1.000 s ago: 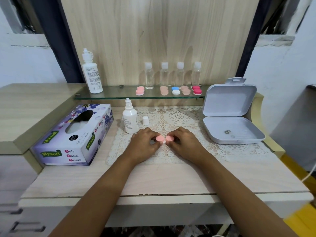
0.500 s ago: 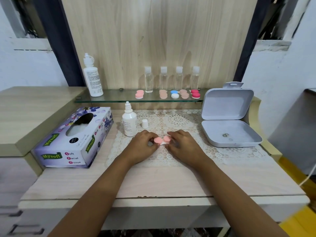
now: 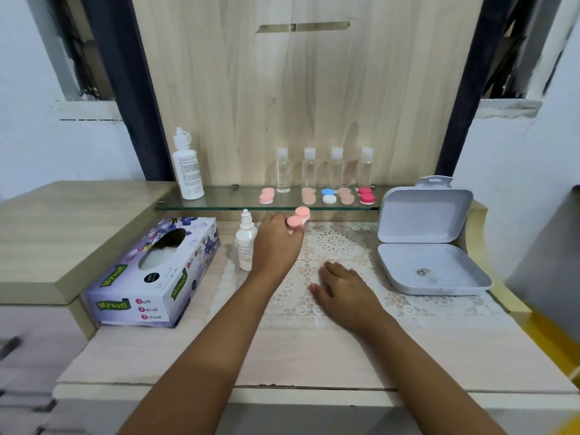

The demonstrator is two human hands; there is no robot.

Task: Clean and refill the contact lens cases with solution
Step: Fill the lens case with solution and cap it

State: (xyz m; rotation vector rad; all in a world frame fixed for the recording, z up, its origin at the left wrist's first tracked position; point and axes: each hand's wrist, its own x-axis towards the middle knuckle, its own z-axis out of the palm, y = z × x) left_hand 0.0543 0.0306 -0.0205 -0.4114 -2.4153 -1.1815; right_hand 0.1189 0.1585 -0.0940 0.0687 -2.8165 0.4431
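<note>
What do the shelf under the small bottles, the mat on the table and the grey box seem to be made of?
Shelf: glass, it seems; it is clear, with a greenish front edge.
Mat: white lace, fabric or perhaps plastic; it has open round patterns.
Grey box: probably plastic, matte; it looks moulded, with rounded corners.

The lens case (image 3: 298,216) is pink; the lace mat (image 3: 340,246) white with floral rounds; the tissue box (image 3: 147,287) purple, flower-printed; the hinged box (image 3: 423,215) pale grey, perhaps bluish.
</note>
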